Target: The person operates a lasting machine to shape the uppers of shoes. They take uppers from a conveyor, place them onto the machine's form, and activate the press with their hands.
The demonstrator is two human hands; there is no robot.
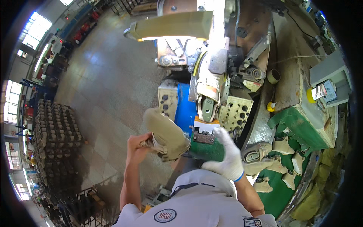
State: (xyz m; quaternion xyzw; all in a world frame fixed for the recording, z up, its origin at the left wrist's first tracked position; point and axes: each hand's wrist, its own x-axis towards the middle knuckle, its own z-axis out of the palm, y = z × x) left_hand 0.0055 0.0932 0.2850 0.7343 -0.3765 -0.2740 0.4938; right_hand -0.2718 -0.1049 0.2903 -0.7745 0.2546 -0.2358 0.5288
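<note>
Forearm upright from the lower edge, the bare left hand point(138, 146) bends inward at the wrist, its grip clamped on the edge of a beige shoe upper point(166, 132) held left of the machine point(217, 64). From the lower right, the other forearm slants up to the right hand point(230, 157), in a white glove; its grip is apart, thumb stretched leftward, fingers pointing up beside the machine's metal bracket point(204, 137). A laced shoe point(207, 87) sits on a green last point(208, 109) in the machine, toe end partly hidden by a dark metal block point(217, 60). A tan lamp point(174, 27) crosses above, and the held upper covers part of the left control panel point(166, 97); a blue panel point(183, 108) stands beside that. Far left, a rack point(56, 130) is packed with rows of shoe-shaped pieces. At right, a green-lined tray point(274, 193) carries several beige shoe uppers point(283, 145). Atop the bench point(289, 81), a grey open-fronted box point(329, 68) holds small cards point(328, 90), with a yellow roll point(311, 95) at its near side.
</note>
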